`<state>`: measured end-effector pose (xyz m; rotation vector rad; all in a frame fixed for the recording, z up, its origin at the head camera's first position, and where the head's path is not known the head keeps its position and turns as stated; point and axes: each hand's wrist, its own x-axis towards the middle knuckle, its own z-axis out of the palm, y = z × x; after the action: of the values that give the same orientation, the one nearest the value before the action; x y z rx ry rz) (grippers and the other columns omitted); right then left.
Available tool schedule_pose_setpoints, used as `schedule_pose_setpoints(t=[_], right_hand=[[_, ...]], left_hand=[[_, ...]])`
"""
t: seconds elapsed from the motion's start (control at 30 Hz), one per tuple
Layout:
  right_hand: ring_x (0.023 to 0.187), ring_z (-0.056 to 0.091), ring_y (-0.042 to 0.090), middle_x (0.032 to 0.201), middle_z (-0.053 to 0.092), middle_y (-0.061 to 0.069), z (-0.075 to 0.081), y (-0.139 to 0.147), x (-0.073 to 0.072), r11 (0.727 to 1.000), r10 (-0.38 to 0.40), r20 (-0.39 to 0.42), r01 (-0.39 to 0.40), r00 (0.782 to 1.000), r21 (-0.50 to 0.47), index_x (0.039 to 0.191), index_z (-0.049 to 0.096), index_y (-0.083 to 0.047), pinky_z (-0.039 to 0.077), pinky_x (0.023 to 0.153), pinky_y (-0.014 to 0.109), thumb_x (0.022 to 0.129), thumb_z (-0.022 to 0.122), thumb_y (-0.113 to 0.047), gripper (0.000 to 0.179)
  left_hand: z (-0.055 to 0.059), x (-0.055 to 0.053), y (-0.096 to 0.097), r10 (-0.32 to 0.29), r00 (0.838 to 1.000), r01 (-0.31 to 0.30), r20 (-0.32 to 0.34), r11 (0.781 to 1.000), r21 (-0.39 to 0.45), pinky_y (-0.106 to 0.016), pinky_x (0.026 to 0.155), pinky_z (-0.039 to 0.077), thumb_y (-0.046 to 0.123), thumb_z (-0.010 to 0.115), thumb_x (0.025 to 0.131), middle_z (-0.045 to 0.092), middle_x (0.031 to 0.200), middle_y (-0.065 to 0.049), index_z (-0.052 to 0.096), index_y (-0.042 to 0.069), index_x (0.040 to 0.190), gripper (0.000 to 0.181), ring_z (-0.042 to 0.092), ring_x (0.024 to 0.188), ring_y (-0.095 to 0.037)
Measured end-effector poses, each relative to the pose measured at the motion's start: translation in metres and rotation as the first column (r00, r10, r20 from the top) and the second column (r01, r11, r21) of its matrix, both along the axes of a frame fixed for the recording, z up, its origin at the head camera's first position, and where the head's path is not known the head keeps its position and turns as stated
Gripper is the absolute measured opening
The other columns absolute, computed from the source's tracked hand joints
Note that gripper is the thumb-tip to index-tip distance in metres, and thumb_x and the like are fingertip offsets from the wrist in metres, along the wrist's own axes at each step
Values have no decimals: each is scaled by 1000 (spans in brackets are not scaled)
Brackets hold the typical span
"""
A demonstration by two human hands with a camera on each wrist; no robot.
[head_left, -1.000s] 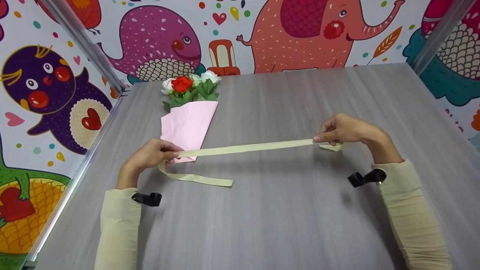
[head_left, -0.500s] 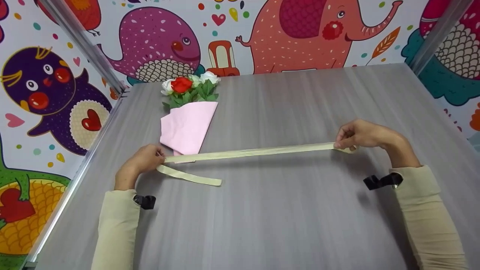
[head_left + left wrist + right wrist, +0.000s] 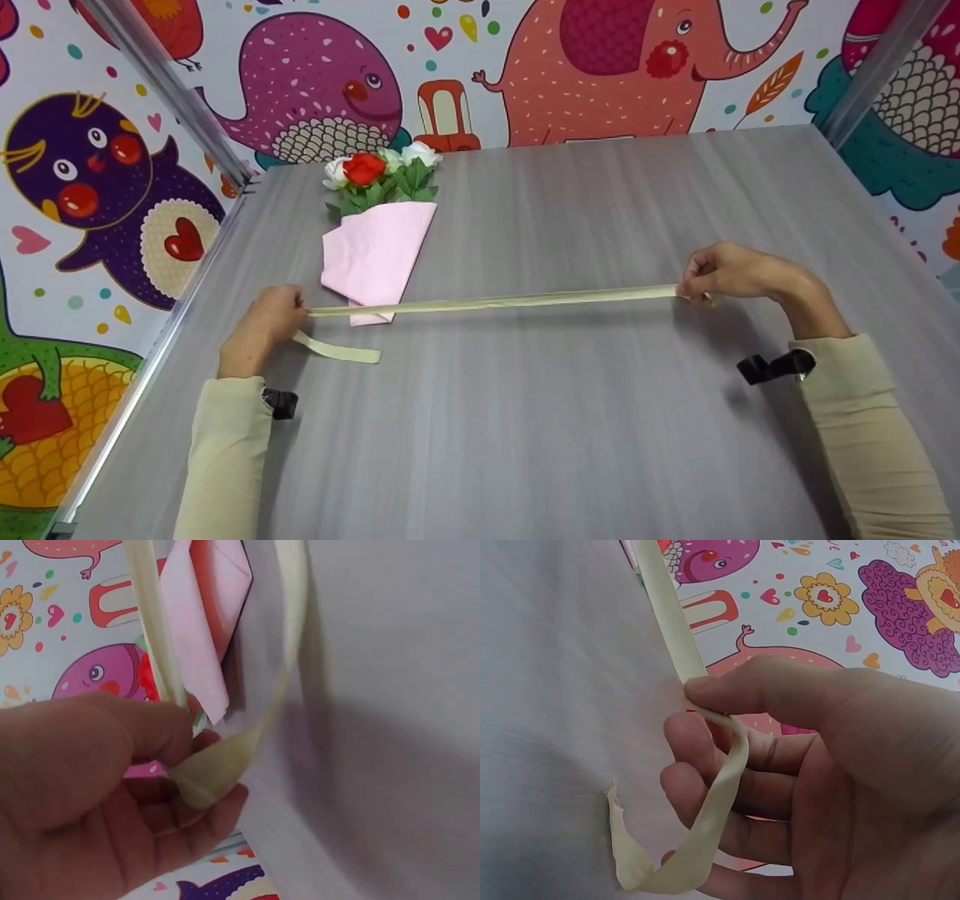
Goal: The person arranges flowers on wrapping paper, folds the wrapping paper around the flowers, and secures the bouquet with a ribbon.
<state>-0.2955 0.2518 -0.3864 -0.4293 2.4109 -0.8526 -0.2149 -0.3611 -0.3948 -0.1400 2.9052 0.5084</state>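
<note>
A pale yellow ribbon (image 3: 495, 303) is stretched straight across the table between both hands. My left hand (image 3: 264, 326) pinches it near the left side, and a loose tail hangs from there toward the right. The right hand (image 3: 731, 271) pinches the ribbon between thumb and forefinger; in the right wrist view its short frayed end (image 3: 630, 855) curls below the fingers. Beyond the ribbon's left part lies a bouquet wrapped in pink paper (image 3: 379, 251), with red and white roses (image 3: 364, 169) and green leaves at its top. The ribbon passes over the narrow lower end of the wrap.
The grey wood-grain table (image 3: 555, 420) spreads under everything. A wall with cartoon animals (image 3: 600, 67) stands at the back and sides, with metal posts at the corners. A black strap end (image 3: 776, 367) sticks out from each sleeve cuff.
Both hands have moved apart, the left to the left and the right to the right. The ribbon's span between them is longer, and the loose tail at the left hand is shorter.
</note>
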Motion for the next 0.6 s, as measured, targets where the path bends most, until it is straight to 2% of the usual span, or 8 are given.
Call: schedule_pose_setpoints(t=[0.13, 0.33, 0.47, 0.6], right_hand=[[73, 61, 12, 80, 70, 4, -2, 2, 0, 1000, -10, -20, 10, 1000, -27, 91, 63, 0, 49, 69, 28, 96, 65, -16, 17], [72, 60, 12, 79, 67, 3, -5, 4, -1, 997, -51, -20, 50, 998, -56, 93, 62, 2, 50, 67, 27, 96, 61, -11, 13], [75, 61, 11, 81, 69, 2, -4, 5, -3, 999, -48, -18, 48, 999, -20, 92, 62, 1, 51, 69, 27, 96, 62, -12, 13], [71, 55, 10, 79, 67, -2, -4, 10, -6, 998, -36, -13, 37, 999, 51, 91, 64, -1, 46, 63, 27, 95, 64, -17, 16]], left_hand=[[1, 2, -10, -9, 1000, 9, -7, 1000, 22, -30, 62, 41, -1, 53, 93, 58, 77, -15, 60, -7, 83, 14, 52, 71, -25], [1, 6, -29, -43, 998, 40, 41, 996, 80, -28, 65, 41, -13, 49, 85, 62, 80, -19, 64, -11, 89, 15, 53, 74, -26], [2, 10, -41, -15, 997, 7, 74, 994, 109, -29, 69, 44, -12, 51, 86, 67, 90, -25, 66, -13, 96, 18, 56, 80, -27], [0, 12, -50, 14, 995, -26, 95, 992, 127, -28, 69, 46, -11, 53, 87, 69, 96, -28, 67, -13, 100, 19, 59, 83, -26]])
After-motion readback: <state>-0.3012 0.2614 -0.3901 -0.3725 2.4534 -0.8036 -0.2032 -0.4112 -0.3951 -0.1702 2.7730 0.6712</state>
